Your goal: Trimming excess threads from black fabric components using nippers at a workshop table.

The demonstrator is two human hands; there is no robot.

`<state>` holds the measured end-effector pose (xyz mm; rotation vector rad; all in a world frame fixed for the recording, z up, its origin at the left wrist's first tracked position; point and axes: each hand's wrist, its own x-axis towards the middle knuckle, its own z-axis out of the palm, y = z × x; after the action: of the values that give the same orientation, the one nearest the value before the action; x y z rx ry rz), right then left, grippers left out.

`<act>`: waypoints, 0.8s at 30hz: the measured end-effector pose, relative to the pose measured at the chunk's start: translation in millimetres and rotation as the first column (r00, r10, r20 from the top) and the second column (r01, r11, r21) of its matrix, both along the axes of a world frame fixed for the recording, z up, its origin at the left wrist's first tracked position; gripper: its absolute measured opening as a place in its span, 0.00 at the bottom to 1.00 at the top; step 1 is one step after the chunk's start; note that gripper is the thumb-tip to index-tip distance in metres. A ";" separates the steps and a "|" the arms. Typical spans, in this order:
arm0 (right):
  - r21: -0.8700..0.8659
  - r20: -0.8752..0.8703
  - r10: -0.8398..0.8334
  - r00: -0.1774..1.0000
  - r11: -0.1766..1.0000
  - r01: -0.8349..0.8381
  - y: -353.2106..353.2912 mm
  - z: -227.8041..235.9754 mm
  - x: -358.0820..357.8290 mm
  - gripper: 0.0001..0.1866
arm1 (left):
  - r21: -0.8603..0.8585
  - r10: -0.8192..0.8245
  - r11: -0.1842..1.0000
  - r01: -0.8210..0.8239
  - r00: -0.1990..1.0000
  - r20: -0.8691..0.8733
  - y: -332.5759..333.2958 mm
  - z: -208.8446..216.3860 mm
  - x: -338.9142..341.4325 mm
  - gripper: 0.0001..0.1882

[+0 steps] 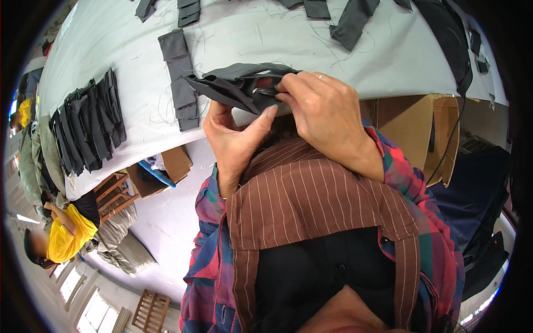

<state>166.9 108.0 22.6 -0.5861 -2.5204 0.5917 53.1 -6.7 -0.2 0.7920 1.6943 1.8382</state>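
Observation:
A folded dark grey fabric piece (236,89) is held up at the near edge of the white-covered table, in front of my body. My left hand (239,133) grips it from below, thumb raised on the near side and fingers partly hidden behind the cloth. My right hand (330,108) is closed at the fabric's right end, thumb and forefinger pinched together. A small shiny thing (266,90) shows by those fingertips, but its kind cannot be made out. Just left of the held piece, flat dark grey fabric strips (180,77) lie on the table.
A row of dark grey fabric pieces (89,122) hangs over the table's left edge. More strips (355,22) and loose threads lie on the far side. Cardboard boxes (405,127) stand below the table at right. A person in yellow (69,233) sits at far left.

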 end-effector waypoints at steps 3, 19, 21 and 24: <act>0.002 -0.005 0.015 1.000 1.000 -0.015 2.4 0.7 -1.9 0.04 | -0.009 -0.006 1.000 0.007 0.999 0.037 0.8 2.5 1.6 0.24; -0.604 -0.241 -0.071 0.968 0.792 -0.092 27.9 6.0 17.9 0.07 | 0.080 -0.067 0.996 0.038 0.912 0.406 1.9 14.8 -32.5 0.22; -0.595 -0.241 -0.067 0.968 0.798 -0.094 28.8 12.9 12.3 0.07 | 0.060 -0.049 0.998 0.027 0.916 0.399 2.5 12.9 -30.1 0.23; -0.503 -0.276 -0.021 0.961 0.855 -0.126 25.5 13.3 -3.8 0.07 | 0.065 -0.059 0.997 0.037 0.919 0.390 4.7 11.2 -24.9 0.30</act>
<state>163.1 133.6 35.9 -0.5697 -2.1135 1.3033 28.2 -2.0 11.0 0.4411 1.3605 1.8681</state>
